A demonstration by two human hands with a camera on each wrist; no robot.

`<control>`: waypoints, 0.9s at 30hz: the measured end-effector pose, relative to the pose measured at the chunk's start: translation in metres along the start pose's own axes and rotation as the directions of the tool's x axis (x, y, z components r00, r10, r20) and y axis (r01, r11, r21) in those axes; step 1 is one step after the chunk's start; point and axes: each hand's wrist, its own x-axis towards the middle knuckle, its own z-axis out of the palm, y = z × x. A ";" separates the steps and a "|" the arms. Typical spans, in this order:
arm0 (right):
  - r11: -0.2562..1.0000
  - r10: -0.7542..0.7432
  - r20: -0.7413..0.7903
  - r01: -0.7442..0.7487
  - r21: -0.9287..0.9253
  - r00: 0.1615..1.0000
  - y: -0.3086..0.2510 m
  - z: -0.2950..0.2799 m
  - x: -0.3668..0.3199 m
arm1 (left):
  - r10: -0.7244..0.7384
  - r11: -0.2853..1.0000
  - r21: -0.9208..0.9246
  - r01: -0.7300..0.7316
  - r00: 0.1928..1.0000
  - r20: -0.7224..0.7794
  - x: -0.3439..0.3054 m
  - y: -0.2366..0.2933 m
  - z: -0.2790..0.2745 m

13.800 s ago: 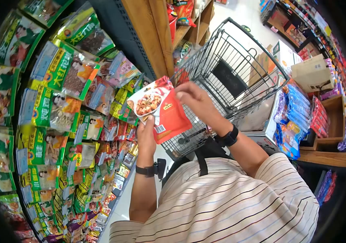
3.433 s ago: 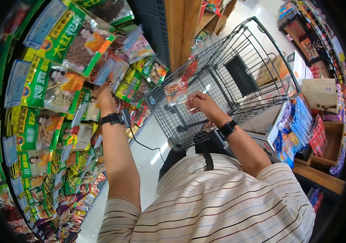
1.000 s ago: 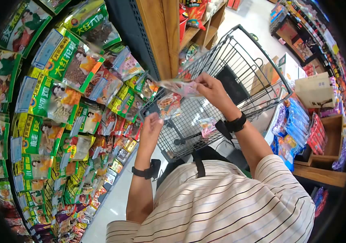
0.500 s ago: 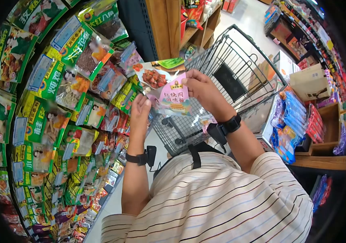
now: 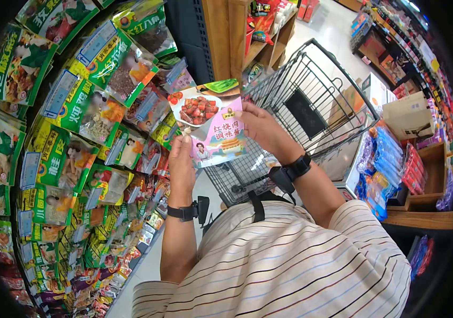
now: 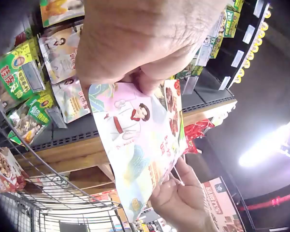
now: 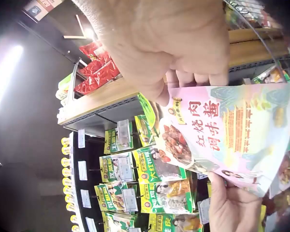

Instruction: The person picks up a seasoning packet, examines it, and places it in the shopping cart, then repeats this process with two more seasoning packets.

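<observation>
A flat pink sauce packet, printed with a bowl of braised meat and a small chef figure, is held up between both hands in the head view. My left hand pinches its lower left edge, thumb on the front. On its right edge, my right hand grips it with thumb and fingers. The left wrist view shows the packet from close by, with the right hand at its far edge. In the right wrist view the printed front of the packet faces the camera.
Green spice packets with price tags hang in rows on the left. A wire shopping cart stands ahead, behind the packet. Wooden shelving rises at the rack's end. Blue and red packs lie on a display at the right.
Earlier the left hand reached into the rack and the right hand was at the cart. The right hand then held the pink packet nearly edge-on; now both hands hold it, front turned up.
</observation>
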 end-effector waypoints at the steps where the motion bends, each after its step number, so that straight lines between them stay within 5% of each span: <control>1: 1.000 0.024 0.003 -0.024 0.012 1.000 0.000 0.003 -0.002 | 0.001 1.000 -0.001 -0.001 1.000 -0.002 0.001 -0.002 -0.002; 4: 0.981 0.104 -0.017 -0.105 -0.162 0.994 0.011 -0.007 0.002 | -0.012 1.000 0.003 0.012 1.000 0.007 0.004 -0.004 -0.001; 10: 0.989 0.115 -0.083 -0.122 -0.083 0.990 -0.004 -0.001 -0.005 | 0.018 0.980 0.197 0.002 0.995 -0.097 0.010 -0.009 -0.004; 13: 0.997 0.064 -0.095 -0.066 -0.026 0.993 0.003 -0.010 0.001 | 0.286 0.836 0.513 -0.195 0.952 -0.105 0.009 -0.006 0.007; 16: 0.994 0.009 -0.101 -0.020 -0.111 0.995 0.010 -0.013 0.006 | 0.123 0.804 0.572 -0.162 0.987 0.107 0.005 -0.006 0.013; 23: 0.888 -0.181 0.171 0.236 -0.395 0.968 0.033 0.008 0.000 | 0.067 0.883 0.444 -0.153 0.977 0.204 -0.003 -0.017 0.054; 27: 0.901 -0.174 0.217 0.244 -0.358 0.961 0.044 0.009 -0.002 | 0.007 0.970 0.240 -0.024 0.997 0.071 0.008 -0.027 0.035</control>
